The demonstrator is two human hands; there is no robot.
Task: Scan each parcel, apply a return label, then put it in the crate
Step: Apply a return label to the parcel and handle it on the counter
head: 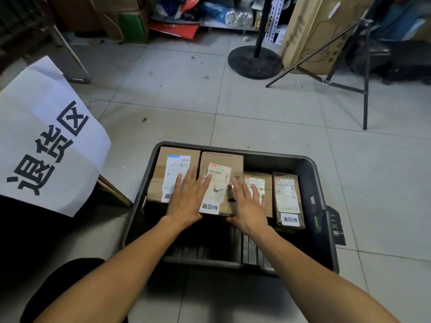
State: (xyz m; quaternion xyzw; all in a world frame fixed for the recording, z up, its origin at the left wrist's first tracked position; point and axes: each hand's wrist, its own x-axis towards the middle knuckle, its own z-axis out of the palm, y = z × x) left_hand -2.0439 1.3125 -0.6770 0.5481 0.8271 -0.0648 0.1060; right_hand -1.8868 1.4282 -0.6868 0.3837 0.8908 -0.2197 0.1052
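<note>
A dark grey crate (324, 194) stands on the tiled floor and holds several cardboard parcels. The middle parcel (221, 159) carries a shipping label and a white return label (210, 207) at its near edge. My left hand (189, 199) lies with straight fingers across its left side, reaching onto the larger left parcel (172, 159). My right hand (249, 206) rests with straight fingers against its right side, over a lower parcel (257, 180). A dark-wrapped parcel (289, 197) with its own return label lies at the right.
A white paper sign (46, 136) with large black characters hangs at the left over a dark surface. A round black stand base (255, 61), tripod legs (365, 94), a big cardboard box (314, 31) and cluttered shelves line the back. The crate's near part shows its ribbed bottom.
</note>
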